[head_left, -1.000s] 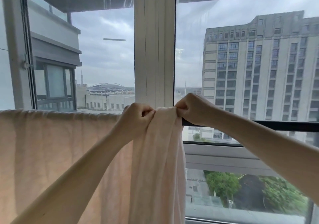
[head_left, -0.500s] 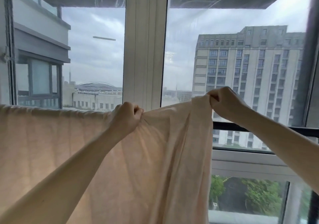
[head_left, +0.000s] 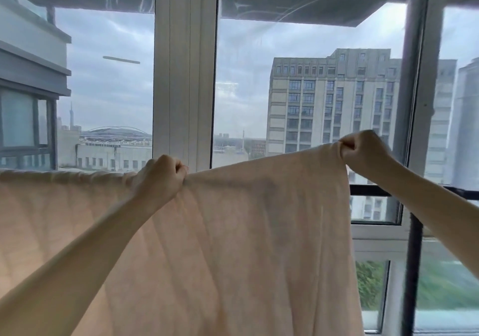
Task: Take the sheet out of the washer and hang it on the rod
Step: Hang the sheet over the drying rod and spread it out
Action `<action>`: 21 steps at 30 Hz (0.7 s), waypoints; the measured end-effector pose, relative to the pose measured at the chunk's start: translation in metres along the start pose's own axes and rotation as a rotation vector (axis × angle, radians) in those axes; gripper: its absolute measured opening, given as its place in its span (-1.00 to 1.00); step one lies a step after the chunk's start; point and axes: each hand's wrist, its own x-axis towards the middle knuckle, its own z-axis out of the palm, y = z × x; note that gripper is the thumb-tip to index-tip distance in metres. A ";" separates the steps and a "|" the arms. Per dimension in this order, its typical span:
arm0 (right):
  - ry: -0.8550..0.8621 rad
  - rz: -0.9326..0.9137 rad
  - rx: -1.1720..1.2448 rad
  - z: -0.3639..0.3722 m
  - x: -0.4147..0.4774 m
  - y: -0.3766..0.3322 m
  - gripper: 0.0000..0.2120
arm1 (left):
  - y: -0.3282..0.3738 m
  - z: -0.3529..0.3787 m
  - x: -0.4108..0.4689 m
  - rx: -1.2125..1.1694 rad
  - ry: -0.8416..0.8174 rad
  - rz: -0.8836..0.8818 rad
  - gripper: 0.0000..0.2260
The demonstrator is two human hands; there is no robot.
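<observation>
A pale peach sheet (head_left: 233,232) hangs in front of a big window and fills the lower left and middle of the view. On the left its top fold lies level, draped over a support that the cloth hides. Farther right the top edge climbs toward the upper right corner of the sheet. The left hand (head_left: 160,177) grips the top edge near the middle, its fingers curled tight into a fist around a bunch of cloth, knuckles up. The right hand (head_left: 365,151) is higher and well to the right, with its fingers curled in and pinching the upper right corner of the sheet. That corner is held above the black rod (head_left: 368,190), which runs level from behind the sheet's right edge toward the right side of the view. The cloth between the two hands is stretched fairly flat, with soft folds running down from the left hand. A white window post (head_left: 185,76) rises behind the left hand, and a dark upright pole (head_left: 414,271) stands at the right. Far outside are a tall grey building (head_left: 331,102) and a cloudy sky.
</observation>
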 end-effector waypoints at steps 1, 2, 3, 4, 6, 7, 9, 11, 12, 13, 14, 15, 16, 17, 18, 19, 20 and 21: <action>0.009 0.030 -0.007 -0.003 0.000 0.008 -0.74 | 0.001 -0.001 0.000 0.015 0.006 -0.010 -0.77; 0.018 0.057 -0.008 -0.006 0.000 0.015 -0.74 | 0.002 -0.001 0.000 0.027 0.008 -0.018 -0.78; 0.023 0.077 -0.005 -0.009 -0.001 0.021 -0.74 | 0.004 -0.002 -0.001 0.041 0.010 -0.014 -0.79; 0.020 0.086 -0.009 -0.010 -0.002 0.026 -0.75 | 0.007 -0.002 -0.004 0.046 0.014 0.006 -0.81; -0.015 0.061 -0.033 -0.011 -0.006 0.029 -0.77 | 0.015 0.000 -0.008 0.006 0.035 0.103 -0.85; -0.044 0.034 -0.048 -0.011 -0.009 0.028 -0.79 | 0.020 0.002 -0.010 -0.035 0.042 0.159 -0.87; -0.105 -0.010 -0.074 -0.009 -0.014 0.021 -0.79 | 0.034 0.007 -0.015 -0.116 0.007 0.261 -0.88; -0.163 -0.019 -0.066 -0.008 -0.019 0.015 -0.77 | 0.047 0.012 -0.020 -0.196 -0.092 0.344 -0.89; -0.187 -0.026 -0.056 -0.008 -0.022 0.012 -0.76 | 0.051 0.015 -0.022 -0.232 -0.134 0.382 -0.88; -0.200 -0.031 -0.045 -0.008 -0.024 0.009 -0.76 | 0.054 0.019 -0.024 -0.263 -0.154 0.417 -0.87; -0.198 -0.036 -0.029 -0.007 -0.027 0.006 -0.78 | 0.057 0.022 -0.025 -0.288 -0.153 0.443 -0.86; -0.181 -0.039 -0.006 -0.007 -0.029 0.004 -0.79 | 0.058 0.026 -0.026 -0.291 -0.142 0.456 -0.87; -0.158 -0.037 0.022 -0.006 -0.031 0.002 -0.80 | 0.059 0.027 -0.027 -0.285 -0.125 0.468 -0.89; -0.132 -0.029 0.050 -0.006 -0.032 -0.001 -0.80 | 0.059 0.029 -0.028 -0.275 -0.104 0.480 -0.90; -0.109 -0.020 0.073 -0.005 -0.033 -0.003 -0.80 | 0.060 0.030 -0.028 -0.268 -0.076 0.491 -0.90; -0.086 -0.018 0.086 -0.004 -0.033 -0.005 -0.81 | 0.061 0.030 -0.029 -0.255 -0.036 0.498 -0.91; -0.067 -0.017 0.095 -0.003 -0.033 -0.008 -0.81 | 0.062 0.030 -0.030 -0.246 0.010 0.500 -0.90; -0.054 -0.018 0.112 -0.002 -0.032 -0.012 -0.82 | 0.064 0.029 -0.031 -0.243 0.055 0.496 -0.90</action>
